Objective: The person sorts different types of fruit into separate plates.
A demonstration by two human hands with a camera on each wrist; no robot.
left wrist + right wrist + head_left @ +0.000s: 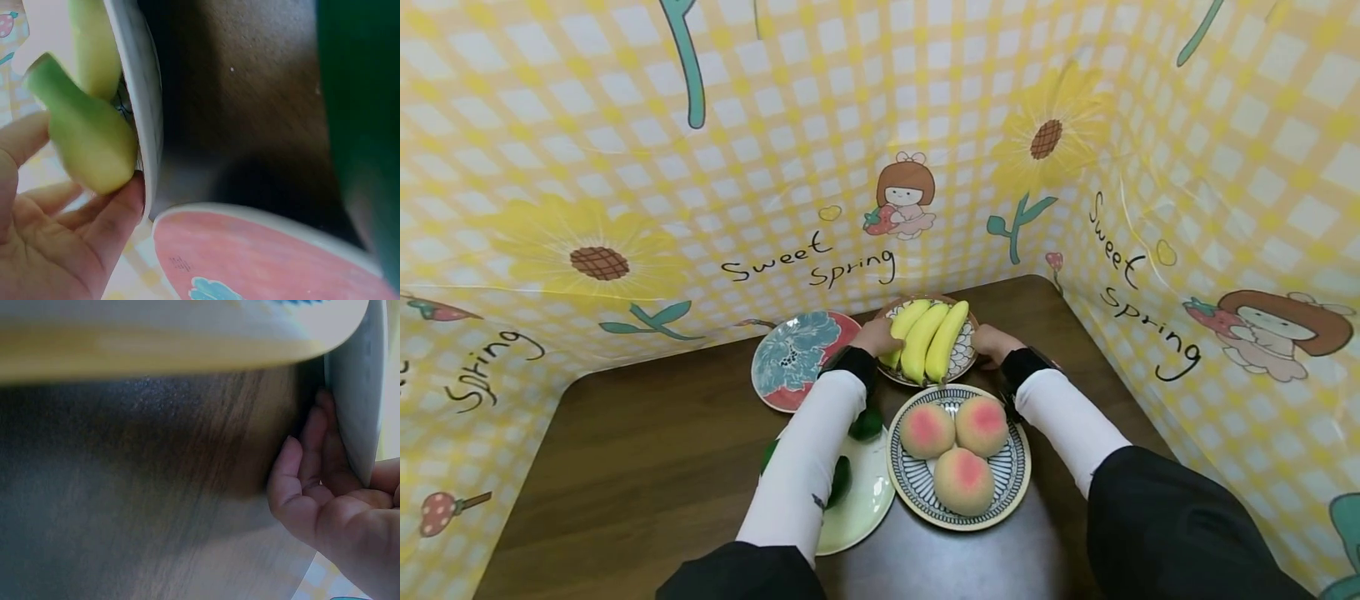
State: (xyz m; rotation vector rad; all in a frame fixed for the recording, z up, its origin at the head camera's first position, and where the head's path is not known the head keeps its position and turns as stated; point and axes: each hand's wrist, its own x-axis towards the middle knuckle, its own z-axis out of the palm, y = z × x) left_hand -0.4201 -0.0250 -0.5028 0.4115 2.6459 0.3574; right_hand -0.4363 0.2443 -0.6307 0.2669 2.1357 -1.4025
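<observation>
Several yellow bananas lie side by side on a round patterned plate at the far side of the table. My left hand is at this plate's left edge. In the left wrist view, its thumb and fingers curl round the greenish end of a banana, one fingertip right at the plate's rim. At the right edge is my right hand. In the right wrist view it grips the rim, several fingers under the plate and the thumb side mostly hidden behind it.
Three peaches sit on a blue-patterned plate just nearer. A pale green plate with dark green fruit lies partly under my left forearm. A red plate with a blue flower stands left; checked cloth walls the table's back and right.
</observation>
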